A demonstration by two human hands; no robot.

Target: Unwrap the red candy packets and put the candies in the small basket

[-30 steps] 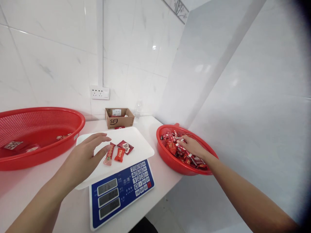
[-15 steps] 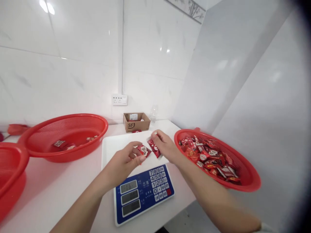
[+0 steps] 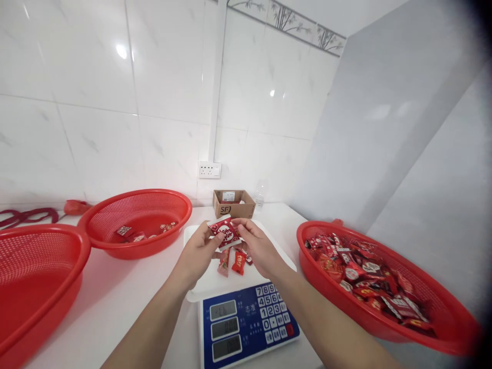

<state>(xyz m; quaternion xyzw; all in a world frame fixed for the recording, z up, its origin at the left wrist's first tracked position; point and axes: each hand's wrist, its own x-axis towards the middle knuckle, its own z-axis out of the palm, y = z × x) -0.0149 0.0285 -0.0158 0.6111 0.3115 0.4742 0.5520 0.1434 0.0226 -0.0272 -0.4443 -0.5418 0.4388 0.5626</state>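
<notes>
My left hand (image 3: 198, 252) pinches a red and white candy packet (image 3: 224, 231) above the white weighing pan (image 3: 202, 284) of a digital scale. My right hand (image 3: 258, 247) has its fingers curled at the packet's right edge, gripping it there. Just below both hands, a small red candy (image 3: 239, 262) and a pinkish-red candy (image 3: 223, 263) lie on the pan, with another dark red packet partly hidden by the right hand. The scale's blue panel (image 3: 251, 323) with keys and three displays faces me.
To the right, a red plastic basket (image 3: 446, 302) holds many wrapped candies (image 3: 369, 277). At left stand a red basket (image 3: 134, 248) with a few packets and another red basket (image 3: 38, 287). Behind the scale are a cardboard box (image 3: 234, 207) and a clear bottle (image 3: 260, 195).
The view has shifted left and up. Both hands have come together at one packet, turned face toward me; earlier each held a separate packet. Loose candies now show on the pan.
</notes>
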